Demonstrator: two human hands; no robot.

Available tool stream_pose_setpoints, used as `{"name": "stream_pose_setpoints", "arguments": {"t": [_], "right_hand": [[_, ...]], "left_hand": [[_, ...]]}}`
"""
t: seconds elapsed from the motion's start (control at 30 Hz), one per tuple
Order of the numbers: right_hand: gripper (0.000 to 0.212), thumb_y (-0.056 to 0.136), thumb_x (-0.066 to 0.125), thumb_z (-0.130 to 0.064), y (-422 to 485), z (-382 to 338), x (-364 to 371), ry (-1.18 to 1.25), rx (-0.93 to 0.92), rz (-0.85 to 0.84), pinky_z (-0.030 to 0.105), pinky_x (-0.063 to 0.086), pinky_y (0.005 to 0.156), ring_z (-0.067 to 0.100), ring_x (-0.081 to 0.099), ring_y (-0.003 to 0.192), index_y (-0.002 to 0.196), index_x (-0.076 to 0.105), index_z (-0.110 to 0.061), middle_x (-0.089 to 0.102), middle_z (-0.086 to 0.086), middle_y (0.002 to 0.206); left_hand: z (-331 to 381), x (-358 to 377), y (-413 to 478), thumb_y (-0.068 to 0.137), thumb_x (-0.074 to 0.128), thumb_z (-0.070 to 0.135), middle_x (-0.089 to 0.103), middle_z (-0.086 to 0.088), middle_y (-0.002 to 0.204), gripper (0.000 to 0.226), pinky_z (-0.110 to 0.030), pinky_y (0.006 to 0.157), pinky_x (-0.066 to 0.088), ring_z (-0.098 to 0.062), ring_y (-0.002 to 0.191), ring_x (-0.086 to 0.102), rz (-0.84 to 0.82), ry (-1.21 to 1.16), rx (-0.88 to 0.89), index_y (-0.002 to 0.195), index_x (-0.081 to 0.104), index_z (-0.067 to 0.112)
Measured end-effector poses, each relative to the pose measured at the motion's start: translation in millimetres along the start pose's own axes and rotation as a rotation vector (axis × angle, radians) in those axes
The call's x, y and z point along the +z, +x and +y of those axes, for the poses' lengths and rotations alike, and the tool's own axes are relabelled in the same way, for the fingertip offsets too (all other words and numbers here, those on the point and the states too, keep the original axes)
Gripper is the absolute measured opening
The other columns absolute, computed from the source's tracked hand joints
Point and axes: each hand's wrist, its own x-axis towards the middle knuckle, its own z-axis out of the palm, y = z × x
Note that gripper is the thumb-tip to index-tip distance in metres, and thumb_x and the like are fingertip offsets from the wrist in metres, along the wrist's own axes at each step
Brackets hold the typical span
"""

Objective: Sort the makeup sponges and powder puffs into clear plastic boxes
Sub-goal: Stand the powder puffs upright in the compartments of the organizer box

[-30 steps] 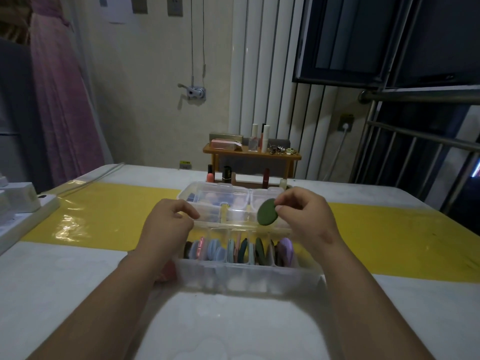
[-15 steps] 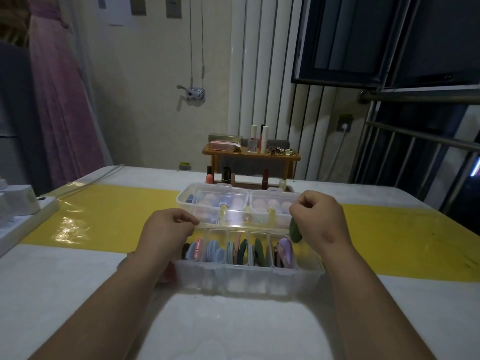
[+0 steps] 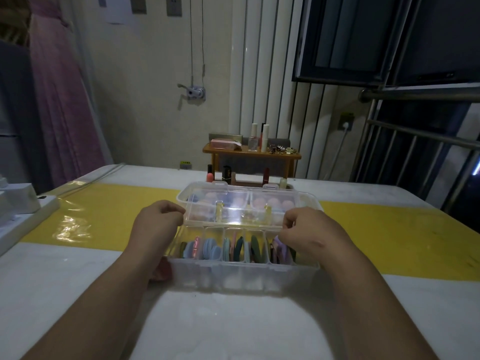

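Curling at the clear box [image 3: 244, 275], left hand [image 3: 155, 226] and right hand [image 3: 310, 233] fingers no longer show green puff.

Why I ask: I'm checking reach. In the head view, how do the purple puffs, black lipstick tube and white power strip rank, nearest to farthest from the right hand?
1. The purple puffs, in the box's right-end compartment, just beside the right hand.
2. The black lipstick tube, upright beyond the box, toward the left.
3. The white power strip, at the table's far left edge.
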Motion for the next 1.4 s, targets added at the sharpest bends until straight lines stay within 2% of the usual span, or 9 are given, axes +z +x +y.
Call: {"name": "stream_pose_setpoints", "arguments": {"t": [0.1, 0.23, 0.47, 0.67, 0.8, 0.93, 1.07, 1.27, 1.4], "right_hand": [[0.009, 0.068, 0.060, -0.033, 1, 1, 1, -0.001, 0.005, -0.016, 0.027, 0.036, 0.053, 0.016, 0.058, 0.067, 0.067, 0.057, -0.024, 0.062, -0.005, 0.069], [0.012, 0.070, 0.063, -0.034, 2, 2, 1, -0.016, 0.008, -0.034, 0.026, 0.034, 0.052, 0.015, 0.056, 0.067, 0.067, 0.056, -0.025, 0.061, -0.006, 0.070], [0.014, 0.069, 0.062, -0.038, 3, 4, 1, -0.024, 0.026, -0.055, 0.028, 0.037, 0.054, 0.015, 0.057, 0.069, 0.070, 0.053, -0.027, 0.061, -0.006, 0.072], [0.013, 0.066, 0.058, -0.036, 3, 3, 1, 0.011, 0.025, -0.022, 0.028, 0.036, 0.052, 0.016, 0.056, 0.065, 0.068, 0.052, -0.025, 0.059, -0.005, 0.068], [0.008, 0.069, 0.058, -0.031, 2, 0, 5, 0.033, -0.002, 0.044, 0.030, 0.041, 0.053, 0.016, 0.058, 0.065, 0.067, 0.055, -0.024, 0.061, -0.004, 0.067], [0.003, 0.072, 0.056, -0.030, -1, -9, 11, 0.122, -0.094, 0.090, 0.035, 0.054, 0.061, 0.013, 0.059, 0.067, 0.070, 0.057, -0.028, 0.063, -0.007, 0.071], [0.005, 0.077, 0.054, -0.032, -5, -17, 16, 0.195, -0.157, 0.102, 0.039, 0.058, 0.065, 0.013, 0.061, 0.069, 0.076, 0.059, -0.033, 0.063, -0.011, 0.078], [0.008, 0.083, 0.056, -0.027, -5, -17, 18, 0.227, -0.182, 0.106, 0.036, 0.056, 0.063, 0.013, 0.060, 0.071, 0.080, 0.062, -0.031, 0.062, -0.010, 0.077], [0.010, 0.084, 0.058, -0.024, -5, -18, 20, 0.249, -0.190, 0.127, 0.028, 0.049, 0.060, 0.010, 0.058, 0.072, 0.079, 0.062, -0.031, 0.063, -0.011, 0.078]], "left_hand": [[0, 0, 1, 0.074, 0.060, 0.004, 0.068, -0.002, 0.076, 0.023, -0.032, 0.060, 0.044, -0.023, 0.068, 0.058, 0.010, 0.017, 0.007, 0.075, 0.070, 0.025], [1, -3, 2, 0.076, 0.060, 0.005, 0.069, -0.004, 0.078, 0.022, -0.031, 0.061, 0.043, -0.024, 0.077, 0.063, 0.015, 0.033, 0.007, 0.077, 0.071, 0.024], [-1, -9, 1, 0.071, 0.057, 0.005, 0.069, -0.012, 0.077, 0.023, -0.032, 0.062, 0.042, -0.025, 0.069, 0.058, 0.035, -0.004, -0.003, 0.074, 0.071, 0.022], [-1, -15, 6, 0.071, 0.057, 0.005, 0.070, -0.012, 0.080, 0.022, -0.033, 0.063, 0.043, -0.034, 0.086, 0.065, 0.007, 0.052, -0.038, 0.073, 0.072, 0.022], [-1, -25, 13, 0.078, 0.052, -0.008, 0.071, -0.021, 0.087, 0.033, -0.032, 0.066, 0.044, -0.035, 0.083, 0.064, -0.078, 0.165, -0.064, 0.073, 0.074, 0.017], [-2, -28, 12, 0.082, 0.052, -0.010, 0.071, -0.013, 0.082, 0.037, -0.026, 0.057, 0.042, -0.022, 0.073, 0.061, -0.196, 0.353, -0.091, 0.069, 0.074, 0.017], [-1, -33, 8, 0.077, 0.065, 0.005, 0.071, -0.007, 0.066, 0.016, -0.022, 0.054, 0.045, -0.017, 0.062, 0.062, -0.364, 0.578, -0.071, 0.069, 0.077, 0.013], [4, -40, -2, 0.071, 0.068, 0.007, 0.073, 0.003, 0.066, 0.014, -0.016, 0.048, 0.047, -0.005, 0.054, 0.065, -0.601, 0.733, -0.021, 0.079, 0.075, 0.017], [5, -41, -2, 0.066, 0.060, -0.004, 0.073, -0.001, 0.066, 0.028, -0.026, 0.057, 0.053, -0.011, 0.054, 0.063, -0.642, 0.725, -0.001, 0.075, 0.072, 0.019]]}}
